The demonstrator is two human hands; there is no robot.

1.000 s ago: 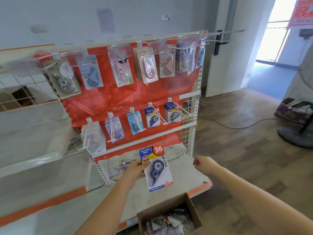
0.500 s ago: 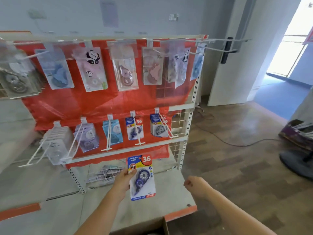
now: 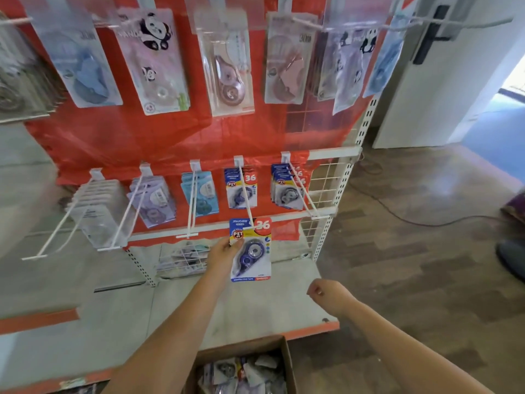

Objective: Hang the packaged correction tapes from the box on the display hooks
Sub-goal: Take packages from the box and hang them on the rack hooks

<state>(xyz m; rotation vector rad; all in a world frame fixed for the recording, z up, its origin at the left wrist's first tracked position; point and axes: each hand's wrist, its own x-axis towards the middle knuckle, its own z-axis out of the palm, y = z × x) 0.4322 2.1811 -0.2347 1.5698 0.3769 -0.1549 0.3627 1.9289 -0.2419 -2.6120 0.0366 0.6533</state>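
Observation:
My left hand [image 3: 223, 251] pinches a packaged correction tape [image 3: 251, 253] by its upper left edge; the card is blue, yellow and red with "36" on it. Its top sits at the tip of a white display hook [image 3: 246, 191] that carries matching packs [image 3: 241, 191]. My right hand [image 3: 326, 294] hovers over the lower shelf with curled fingers, holding nothing. The cardboard box [image 3: 279, 345] with several more packs stands at the bottom of the view.
A lower row of white hooks holds other tape packs [image 3: 287, 189]; an upper row holds larger clear blister packs [image 3: 227, 66]. The grey base shelf [image 3: 255, 308] has an orange front edge. A cable [image 3: 412, 220] lies on the wooden floor to the right.
The view has closed in on the rack. My left hand has raised the pack up to the tip of the hook; my right hand has stayed low, fingers curled.

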